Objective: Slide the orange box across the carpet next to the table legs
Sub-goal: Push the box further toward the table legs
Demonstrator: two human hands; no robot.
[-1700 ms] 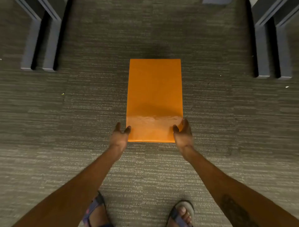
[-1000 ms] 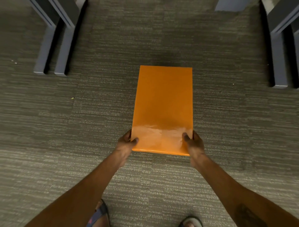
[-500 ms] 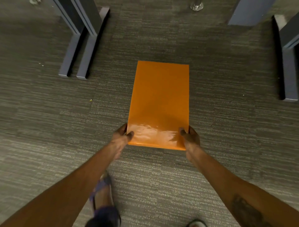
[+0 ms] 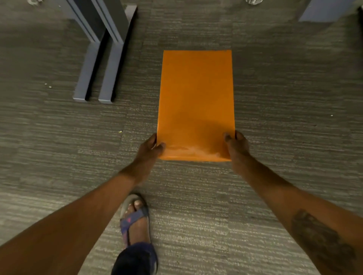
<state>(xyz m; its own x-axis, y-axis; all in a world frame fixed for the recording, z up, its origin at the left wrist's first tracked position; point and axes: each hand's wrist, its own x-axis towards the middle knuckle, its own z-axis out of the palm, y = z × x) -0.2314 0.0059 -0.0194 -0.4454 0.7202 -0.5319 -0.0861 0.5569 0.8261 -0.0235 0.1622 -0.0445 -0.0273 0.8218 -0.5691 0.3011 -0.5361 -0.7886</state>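
Observation:
A tall orange box (image 4: 196, 98) lies flat on the grey carpet (image 4: 284, 137), its long side running away from me. My left hand (image 4: 150, 151) grips its near left corner, thumb on top. At the near right corner, my right hand (image 4: 236, 146) holds it the same way. Two grey table legs (image 4: 98, 78) with long flat feet stand to the left of the box, a short gap between them and its left edge.
My left foot in a sandal (image 4: 135, 219) is planted on the carpet just behind the box. Another grey furniture piece (image 4: 326, 9) sits at the top right, and a small metal caster (image 4: 252, 1) shows at the top edge.
With both hands on it, the box has travelled forward along the carpet; the left table legs are now closer and beside it, the right legs have left view, and my left foot has stepped forward.

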